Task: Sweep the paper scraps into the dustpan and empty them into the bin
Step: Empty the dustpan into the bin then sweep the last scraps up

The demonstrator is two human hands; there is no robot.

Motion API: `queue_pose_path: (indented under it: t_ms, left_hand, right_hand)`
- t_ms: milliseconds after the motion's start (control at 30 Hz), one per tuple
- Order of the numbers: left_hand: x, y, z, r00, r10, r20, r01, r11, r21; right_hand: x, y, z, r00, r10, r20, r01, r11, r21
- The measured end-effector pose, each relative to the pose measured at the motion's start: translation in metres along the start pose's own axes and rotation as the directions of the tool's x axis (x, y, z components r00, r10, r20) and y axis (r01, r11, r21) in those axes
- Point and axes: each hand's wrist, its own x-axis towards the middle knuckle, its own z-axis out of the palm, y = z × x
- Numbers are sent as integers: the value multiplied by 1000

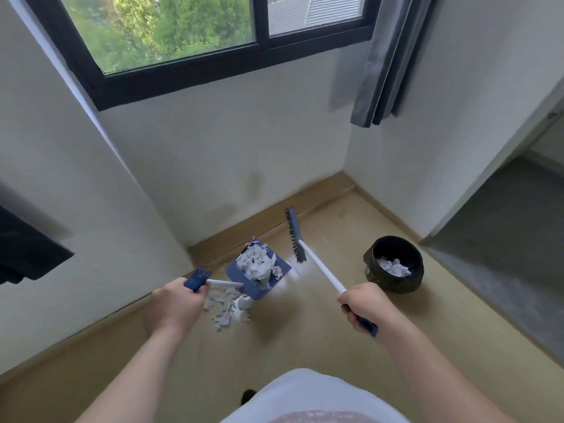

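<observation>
**Loaded dustpan, bin to its right**

Left hand curls its fingers round the dustpan handle; right hand grips the broom. Scraps fill the dustpan; more lie on the floor beneath. Bin stands toward the floor's right edge, with the broom between them.

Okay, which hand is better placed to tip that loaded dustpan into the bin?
Left. The left hand grips the dustpan handle, scraps piled in it; the right hand holds the broom, though the bin stands to the right.

home room, window, curtain
</observation>
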Motion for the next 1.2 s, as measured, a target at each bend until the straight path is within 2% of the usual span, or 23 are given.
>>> queue_pose_path:
  t_ms: [133, 267, 567, 767, 1200]
  left_hand:
    - [-18, 46, -8, 995, 89, -43, -88, 996, 25]
    - [-32, 87, -11, 985, 160, -60, -160, 987, 9]
    - [-61, 187, -2, 922, 374, -99, -376, 927, 5]
    - [-83, 241, 13, 875, 472, -103, -471, 881, 39]
    - [-101, 339, 46, 779, 626, 34, -622, 765, 166]
  right_hand:
    - [-10, 19, -41, 997, -80, -16, 81, 988, 133]
    - [-14, 36, -73, 990, -129, -60, 138, 971, 195]
    - [-22, 72, -146, 971, -139, -194, 190, 941, 278]
    - [-27, 95, -188, 960, -133, -247, 213, 918, 334]
    - [-23, 126, -230, 927, -77, -366, 221, 902, 370]
